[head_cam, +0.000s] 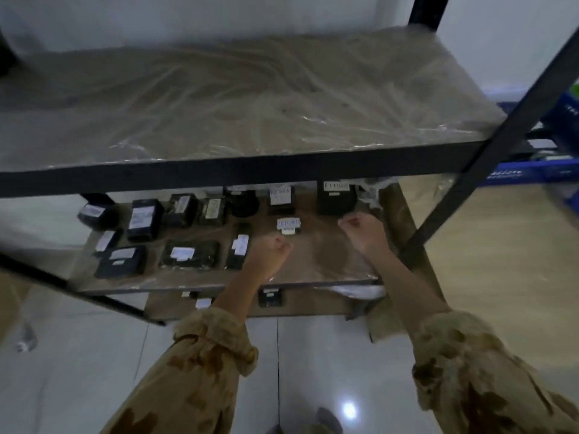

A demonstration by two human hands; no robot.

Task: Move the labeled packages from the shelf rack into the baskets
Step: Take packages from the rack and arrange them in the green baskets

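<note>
Several black packages with white labels lie on the middle shelf [326,261] of a black metal rack. A small one with a white label [288,226] lies between my hands. A tall black box [336,197] stands at the back right, just beyond my right hand [360,228]. A slim package [238,247] lies left of my left hand [271,250]. Both hands hover over the bare right part of the shelf with fingers curled and hold nothing. The image is blurred.
The top shelf [250,98] is wrapped in clear plastic and bare. A lower shelf holds a few small packages [269,297]. A slanted black rack post [488,145] crosses at the right. Blue crates [539,173] sit at the far right on the floor.
</note>
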